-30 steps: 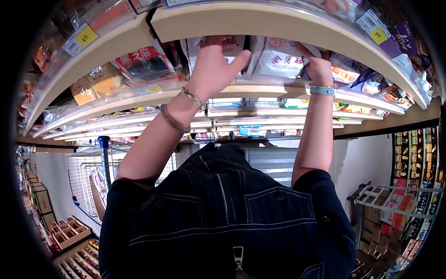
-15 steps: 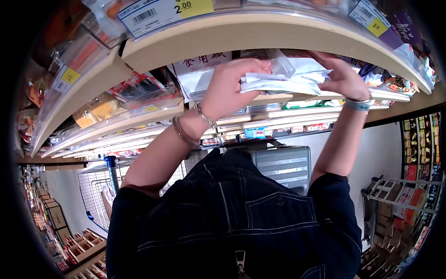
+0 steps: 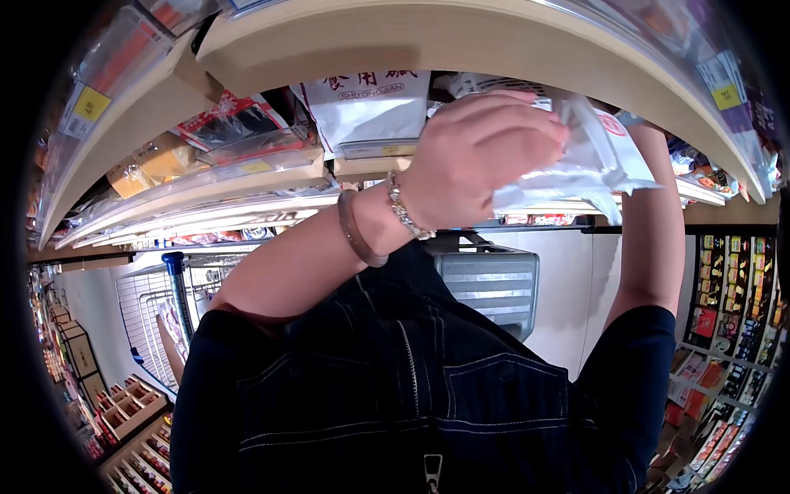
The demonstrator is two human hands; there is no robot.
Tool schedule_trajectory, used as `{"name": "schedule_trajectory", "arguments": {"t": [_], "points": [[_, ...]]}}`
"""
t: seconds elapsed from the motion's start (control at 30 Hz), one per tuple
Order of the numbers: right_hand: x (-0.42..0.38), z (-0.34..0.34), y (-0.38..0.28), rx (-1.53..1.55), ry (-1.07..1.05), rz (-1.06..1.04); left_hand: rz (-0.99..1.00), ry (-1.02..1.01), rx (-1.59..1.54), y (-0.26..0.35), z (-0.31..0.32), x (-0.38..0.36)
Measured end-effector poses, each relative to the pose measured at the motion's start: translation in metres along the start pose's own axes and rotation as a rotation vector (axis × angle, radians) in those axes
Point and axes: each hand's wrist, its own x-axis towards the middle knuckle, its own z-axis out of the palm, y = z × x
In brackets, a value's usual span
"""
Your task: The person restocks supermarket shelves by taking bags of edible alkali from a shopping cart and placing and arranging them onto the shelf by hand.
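Note:
My left hand [image 3: 485, 152] has its fingers wrapped round the near edge of white plastic packets [image 3: 568, 169], just in front of the shelf. A red round mark shows on the packets' right part. My right forearm [image 3: 650, 222] reaches up behind the packets to the shelf, and my right hand is hidden by them and the upper shelf edge. Left of my left hand, a large white bag [image 3: 366, 111] with dark red print stands on the same shelf.
The wooden upper shelf edge [image 3: 395, 41] curves over my hands. A grey plastic step stool [image 3: 490, 284] is on the floor below. At the left stands a wire shopping cart [image 3: 148, 309]. More stocked shelves [image 3: 732, 305] are at the far right.
My left hand has moved right and nearer with the packets, which now hang tilted. My right hand has gone out of sight behind them. The view has shifted slightly.

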Motion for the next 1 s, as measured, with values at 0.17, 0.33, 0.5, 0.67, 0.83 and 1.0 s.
{"name": "schedule_trajectory", "arguments": {"t": [0.17,0.33,0.5,0.67,0.83,1.0], "points": [[0.007,0.013,0.0,-0.037,0.051,-0.065,0.085,0.156,0.031,0.02,0.004,0.018],[0.02,0.034,-0.008,-0.054,0.128,-0.161,0.066,0.16,-0.206,0.075,-0.015,0.018],[0.03,0.071,-0.047,-0.284,0.318,-0.255,-0.124,0.062,-0.492,0.111,-0.028,-0.006],[0.04,0.084,-0.049,-0.114,0.347,-0.171,-0.113,0.075,-0.465,0.129,-0.04,0.0],[0.038,0.058,-0.074,0.031,0.483,-0.075,-0.138,0.002,-0.455,0.135,-0.039,-0.007],[0.027,0.05,-0.077,-0.064,0.532,-0.13,-0.134,0.002,-0.427,0.138,-0.043,-0.008]]}}
